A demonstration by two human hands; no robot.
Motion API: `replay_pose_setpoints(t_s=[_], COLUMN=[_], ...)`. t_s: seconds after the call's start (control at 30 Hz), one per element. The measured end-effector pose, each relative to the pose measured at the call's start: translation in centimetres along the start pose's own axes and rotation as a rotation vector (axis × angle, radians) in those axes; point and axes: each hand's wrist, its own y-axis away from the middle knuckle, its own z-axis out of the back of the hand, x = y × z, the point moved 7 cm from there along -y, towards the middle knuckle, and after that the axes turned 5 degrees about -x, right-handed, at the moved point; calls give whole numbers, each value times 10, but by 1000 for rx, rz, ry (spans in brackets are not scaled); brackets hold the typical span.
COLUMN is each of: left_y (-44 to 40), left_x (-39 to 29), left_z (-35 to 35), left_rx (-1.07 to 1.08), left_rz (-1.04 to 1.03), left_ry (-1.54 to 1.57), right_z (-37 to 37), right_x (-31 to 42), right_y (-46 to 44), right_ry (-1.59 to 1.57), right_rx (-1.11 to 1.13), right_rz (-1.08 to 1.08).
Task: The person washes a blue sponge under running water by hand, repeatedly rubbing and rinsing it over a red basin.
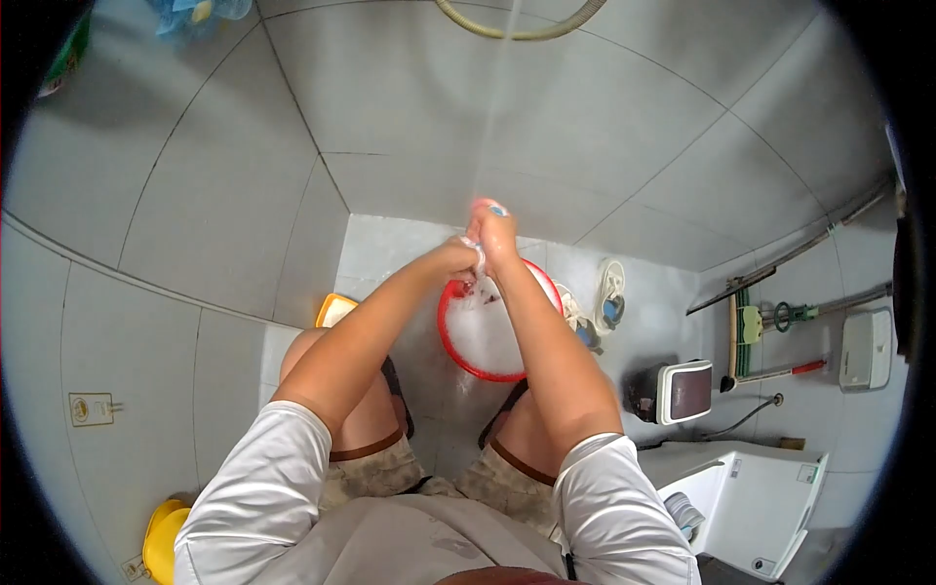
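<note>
My left hand (454,259) and my right hand (497,234) are close together above the far rim of a red-rimmed basin (445,343). Both have curled fingers. White foam shows between them, and a small pink, white and bluish patch (485,205) peeks out at the far side of my right hand. What they grip is mostly hidden by the fingers. White suds (485,336) cover the water in the basin, with a darker reddish bit near its left inner side. A thin stream of water (487,127) falls from above toward my hands.
White shoes (610,288) with blue patches stand right of the basin. A yellow-edged container (334,310) sits at the left. Further right are a bin (673,392), a squeegee or broom head (748,325) and a toilet (746,497). A hose (526,35) hangs at the top.
</note>
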Motion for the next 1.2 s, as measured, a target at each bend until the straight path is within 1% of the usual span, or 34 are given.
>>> replay_pose_setpoints(t_s=[0.03,0.07,0.13,0.17,0.23,0.27,0.33,0.37,0.43,0.5,0.57,0.6,0.7,0.77,0.8,0.83,0.87,0.93,0.97,1.03,1.07,1.13,1.17,1.2], left_y=[-10,-19,-27,-28,-2,2,28,34,42,46,49,44,28,20,20,20,19,16,18,19,21,15,15,29], left_x=[11,21,19,23,-9,-14,-33,-34,-32,-38,-43,-40,-32,-28,-34,-39,-40,-41,-43,-45,-48,-48,-48,-58], left_z=[6,9,13,12,21,15,14,12,15,13,9,8,3,6,3,0,3,3,5,3,4,10,13,17], left_rx=[2,-1,1,-2,-386,-387,-644,-643,-912,-891,-873,-836,-729,-695,-612,-528,-528,-451,-450,-330,-327,-353,-352,-456], left_rz=[43,43,-223,-224,-697,-697,-903,-902,-725,-767,-808,-807,-797,-793,-883,-972,-973,-869,-868,-816,-814,-722,-723,-657], left_ry=[-97,-94,184,185,70,70,-69,-70,-381,-392,-404,-343,-162,-102,-126,-150,-149,-180,-181,-128,-130,-215,-216,-324], right_z=[1,1,0,0,-7,-12,-20,-25,-25,-23,-19,-17,-10,1,0,-1,0,1,1,3,3,-4,-8,-15], right_x=[-4,-8,-19,-23,-22,-22,-17,-15,-24,-28,-33,-33,-31,-23,-23,-22,-21,-25,-27,-23,-22,-17,-14,-9], right_y=[-2,-3,-9,-11,-11,-10,-3,1,-5,-10,-13,-15,-20,-22,-22,-22,-22,-28,-31,-31,-31,-21,-17,-10], right_ry=[54,108,121,134,158,181,167,154,164,176,117,116,205,352,353,272,192,131,69,98,128,132,136,136], right_rx=[-3,-5,17,35,83,127,125,122,132,142,114,113,95,-19,-18,-42,-67,-41,-15,24,65,46,30,30], right_rz=[8,16,5,-4,-21,-39,-69,-95,-76,-56,-107,-107,-119,-95,-95,-82,-70,-81,-92,-91,-90,-94,-98,-97])
